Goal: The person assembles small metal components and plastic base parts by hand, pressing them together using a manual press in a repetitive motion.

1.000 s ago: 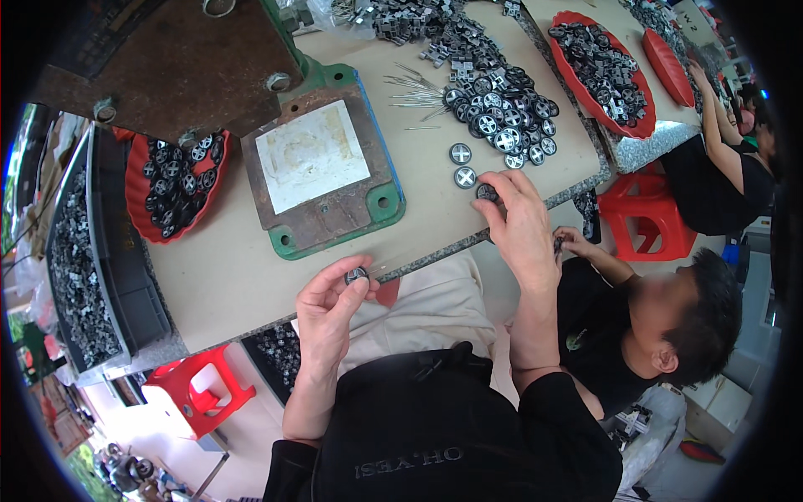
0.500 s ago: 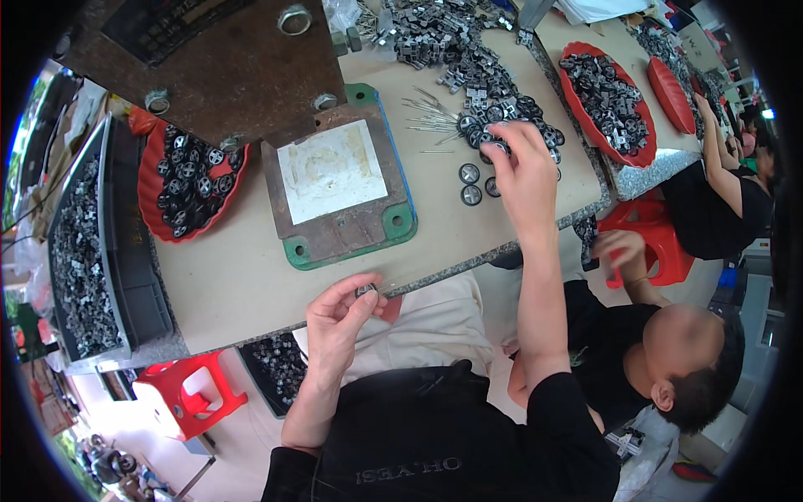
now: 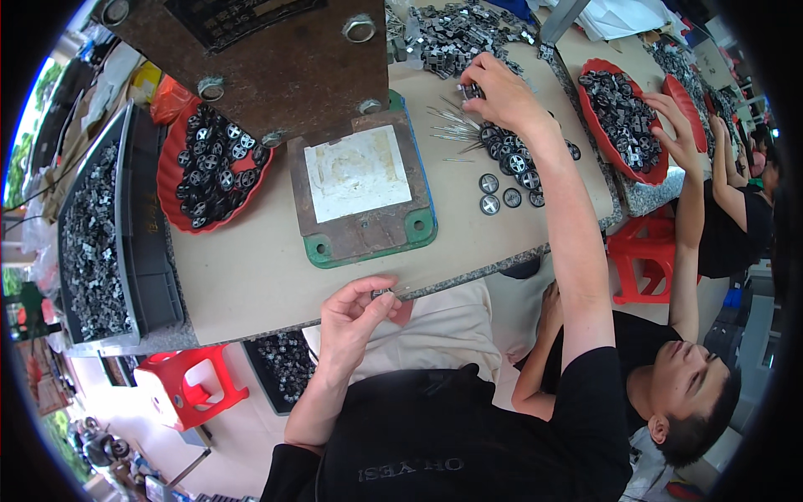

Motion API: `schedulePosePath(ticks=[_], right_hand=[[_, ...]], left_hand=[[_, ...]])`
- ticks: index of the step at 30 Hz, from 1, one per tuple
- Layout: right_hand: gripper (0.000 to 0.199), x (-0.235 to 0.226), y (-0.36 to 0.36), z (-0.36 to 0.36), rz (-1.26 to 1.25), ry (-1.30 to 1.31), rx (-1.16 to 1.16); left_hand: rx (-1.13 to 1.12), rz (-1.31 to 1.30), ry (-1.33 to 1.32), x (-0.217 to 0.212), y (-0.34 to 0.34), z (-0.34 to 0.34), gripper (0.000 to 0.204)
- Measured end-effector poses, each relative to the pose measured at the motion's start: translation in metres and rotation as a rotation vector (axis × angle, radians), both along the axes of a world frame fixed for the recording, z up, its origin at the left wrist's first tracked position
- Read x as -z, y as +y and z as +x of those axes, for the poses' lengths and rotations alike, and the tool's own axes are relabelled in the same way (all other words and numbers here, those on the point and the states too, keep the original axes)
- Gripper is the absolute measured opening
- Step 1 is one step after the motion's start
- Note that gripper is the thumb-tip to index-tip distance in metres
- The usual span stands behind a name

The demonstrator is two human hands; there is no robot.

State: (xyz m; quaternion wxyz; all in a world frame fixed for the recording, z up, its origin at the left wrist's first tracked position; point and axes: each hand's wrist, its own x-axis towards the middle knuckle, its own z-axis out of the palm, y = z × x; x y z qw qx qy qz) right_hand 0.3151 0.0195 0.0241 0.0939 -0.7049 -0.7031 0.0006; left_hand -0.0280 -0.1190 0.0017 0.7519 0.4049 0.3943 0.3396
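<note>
My left hand (image 3: 358, 316) is closed near the table's front edge, pinching a small black wheel (image 3: 381, 294) between thumb and fingers. A thin metal pin seems to stick out of that wheel to the right. My right hand (image 3: 503, 96) reaches to the near side of a heap of small grey block parts (image 3: 460, 40). Its thumb and fingertips are curled round a small dark piece, too covered to name. Below that hand lie several thin metal pins (image 3: 456, 130) and a cluster of black wheels with silver spokes (image 3: 514, 157). Loose wheels (image 3: 489, 204) sit in front of the cluster.
A press with a green base (image 3: 368, 247) and white pad stands mid-table, its brown metal block (image 3: 259, 75) overhanging. Red trays (image 3: 180, 213) (image 3: 590, 125) flank it. A grey bin (image 3: 150, 251) is at left. A co-worker's hand (image 3: 673, 125) touches the right tray.
My right hand has moved from the wheel cluster away to the grey parts heap. The left hand still pinches the wheel. A co-worker's hand has reached to the right red tray.
</note>
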Motion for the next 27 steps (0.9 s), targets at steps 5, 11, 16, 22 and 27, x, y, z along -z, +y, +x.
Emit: schedulePosePath(ticks=[5,11,16,22,27], right_hand=[[0.032,-0.027,-0.043,-0.049,0.165,0.742,0.121],[0.022,0.006,-0.132,-0.103,-0.106,1.82,0.127],[0.017,0.034,-0.16,-0.129,-0.214,1.937,-0.026],[0.015,0.03,-0.165,-0.132,-0.211,1.854,-0.03],[0.013,0.024,-0.165,-0.134,-0.23,1.83,-0.051]], left_hand=[[-0.038,-0.004,-0.038,0.001,-0.001,-0.003,0.015],[-0.024,0.051,-0.04,-0.012,0.002,0.003,0.012],[0.009,0.279,0.164,-0.017,0.0,0.006,0.016],[-0.027,0.43,0.313,-0.01,-0.006,0.008,0.015],[-0.04,0.447,0.337,-0.012,-0.007,0.008,0.015]])
